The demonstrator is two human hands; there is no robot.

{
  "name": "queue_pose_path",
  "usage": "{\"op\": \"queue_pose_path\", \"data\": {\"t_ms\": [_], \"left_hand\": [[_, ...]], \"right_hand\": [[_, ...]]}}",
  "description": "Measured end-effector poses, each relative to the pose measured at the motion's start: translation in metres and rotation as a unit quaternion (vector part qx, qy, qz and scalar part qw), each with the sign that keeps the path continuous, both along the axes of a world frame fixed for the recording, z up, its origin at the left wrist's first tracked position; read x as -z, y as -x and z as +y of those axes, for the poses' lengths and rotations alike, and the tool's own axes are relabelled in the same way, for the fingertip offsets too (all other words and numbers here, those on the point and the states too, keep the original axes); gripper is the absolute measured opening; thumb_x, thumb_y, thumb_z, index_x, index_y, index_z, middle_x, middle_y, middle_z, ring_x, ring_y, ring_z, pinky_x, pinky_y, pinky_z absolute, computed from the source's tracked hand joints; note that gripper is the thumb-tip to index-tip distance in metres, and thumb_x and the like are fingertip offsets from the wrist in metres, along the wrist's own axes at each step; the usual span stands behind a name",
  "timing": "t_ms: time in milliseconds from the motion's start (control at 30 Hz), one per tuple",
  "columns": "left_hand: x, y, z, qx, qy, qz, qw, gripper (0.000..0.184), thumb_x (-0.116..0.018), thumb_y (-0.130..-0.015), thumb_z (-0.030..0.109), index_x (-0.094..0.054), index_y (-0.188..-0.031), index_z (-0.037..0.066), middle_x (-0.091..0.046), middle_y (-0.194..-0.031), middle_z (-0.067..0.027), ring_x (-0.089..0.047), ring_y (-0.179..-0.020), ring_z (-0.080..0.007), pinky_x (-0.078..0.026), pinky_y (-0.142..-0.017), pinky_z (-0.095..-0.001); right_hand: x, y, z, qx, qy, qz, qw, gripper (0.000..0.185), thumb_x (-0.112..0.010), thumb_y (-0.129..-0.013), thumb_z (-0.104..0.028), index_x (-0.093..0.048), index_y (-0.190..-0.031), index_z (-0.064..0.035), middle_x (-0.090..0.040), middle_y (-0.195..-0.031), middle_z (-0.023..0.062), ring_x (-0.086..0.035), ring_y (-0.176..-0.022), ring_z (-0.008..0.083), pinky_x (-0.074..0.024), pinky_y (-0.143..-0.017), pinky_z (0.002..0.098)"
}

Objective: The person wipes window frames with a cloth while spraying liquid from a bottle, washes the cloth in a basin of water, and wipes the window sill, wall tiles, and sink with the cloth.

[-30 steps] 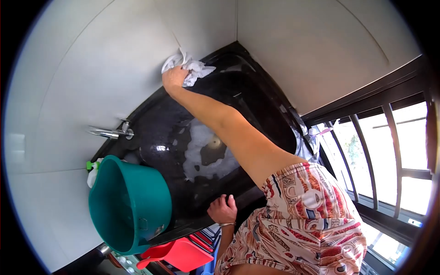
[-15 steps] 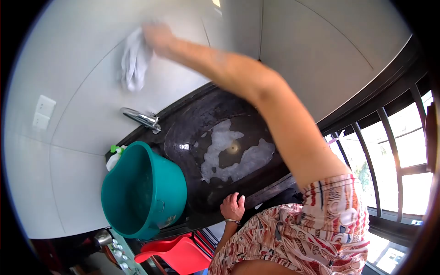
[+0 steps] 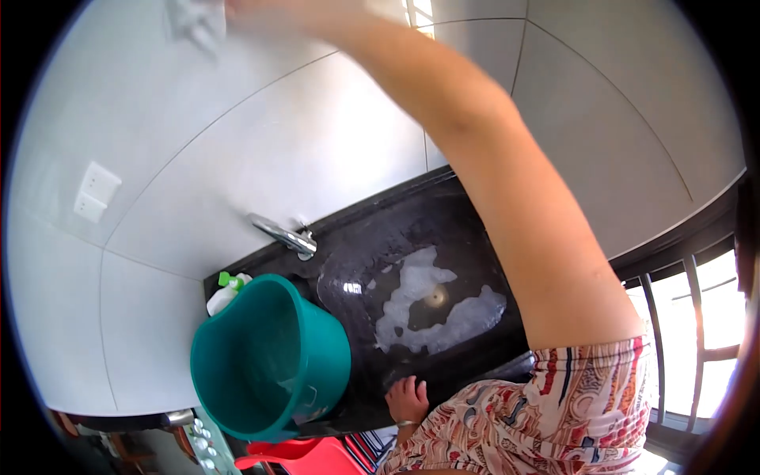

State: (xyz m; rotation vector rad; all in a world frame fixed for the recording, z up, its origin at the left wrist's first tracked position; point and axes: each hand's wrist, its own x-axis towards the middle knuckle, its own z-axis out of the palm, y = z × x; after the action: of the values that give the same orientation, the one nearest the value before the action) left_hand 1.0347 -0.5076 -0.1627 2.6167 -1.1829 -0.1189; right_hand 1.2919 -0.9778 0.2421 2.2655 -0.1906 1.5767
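My right hand is raised high against the tiled wall, at the top edge of the view and blurred. Its fingers are closed on a white cloth, partly cut off by the frame. Down at the front edge of the dark sink, my left hand lies palm down, fingers stretched out, with nothing in it. Whitish suds spread over the sink floor around the drain.
A teal tub stands left of the basin, beside a chrome faucet and a white bottle with green top. Below are a red plastic item and glassware. A wall socket is left; barred window right.
My right hand has moved up and left along the wall with the cloth. The view has tilted upward, so the sink and tub appear lower. My left hand stays on the sink edge.
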Motion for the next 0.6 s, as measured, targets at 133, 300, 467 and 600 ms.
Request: {"op": "queue_pose_path", "data": {"t_ms": [133,300,467,600], "left_hand": [[-0.003,0.0,0.009,-0.008,-0.005,0.028,1.0,0.026,-0.057,-0.08,0.032,-0.058,-0.093,0.009,-0.059,-0.087,-0.0085,-0.055,-0.083,-0.0288,-0.041,-0.069,-0.0436],[0.009,-0.003,0.018,-0.009,-0.014,0.038,0.999,0.025,-0.058,-0.079,0.033,-0.061,-0.087,0.009,-0.06,-0.08,-0.0083,-0.057,-0.077,-0.0293,-0.043,-0.062,-0.0434],[0.005,-0.003,0.008,-0.02,-0.007,0.05,0.999,0.023,-0.058,-0.079,0.034,-0.062,-0.081,0.011,-0.061,-0.075,-0.0083,-0.057,-0.073,-0.0303,-0.044,-0.06,-0.0444],[0.003,-0.003,0.01,-0.023,-0.05,0.064,0.996,0.022,-0.058,-0.078,0.032,-0.062,-0.081,0.011,-0.061,-0.076,-0.0091,-0.057,-0.073,-0.0303,-0.044,-0.06,-0.0443]], "right_hand": [[0.179,-0.039,0.017,-0.115,0.122,-0.078,0.983,0.031,-0.058,-0.071,-0.027,-0.061,-0.099,-0.0131,-0.053,-0.111,0.0068,-0.049,-0.098,0.0212,-0.0317,-0.088,0.0542],[0.421,-0.017,0.037,-0.117,-0.064,0.476,0.87,0.033,-0.044,-0.09,-0.025,-0.053,-0.117,-0.0083,-0.051,-0.119,0.0134,-0.048,-0.111,0.0293,-0.0319,-0.098,0.0473],[0.371,0.033,-0.006,-0.34,-0.429,0.423,0.722,0.037,-0.063,-0.07,-0.026,-0.057,-0.1,-0.0064,-0.059,-0.104,0.0175,-0.056,-0.097,0.0311,-0.0433,-0.086,0.0384],[0.214,0.041,-0.064,-0.343,-0.339,0.374,0.792,0.063,-0.073,-0.054,-0.04,-0.055,-0.107,-0.0101,-0.059,-0.105,0.0165,-0.055,-0.099,0.032,-0.0429,-0.086,0.0389]]}}
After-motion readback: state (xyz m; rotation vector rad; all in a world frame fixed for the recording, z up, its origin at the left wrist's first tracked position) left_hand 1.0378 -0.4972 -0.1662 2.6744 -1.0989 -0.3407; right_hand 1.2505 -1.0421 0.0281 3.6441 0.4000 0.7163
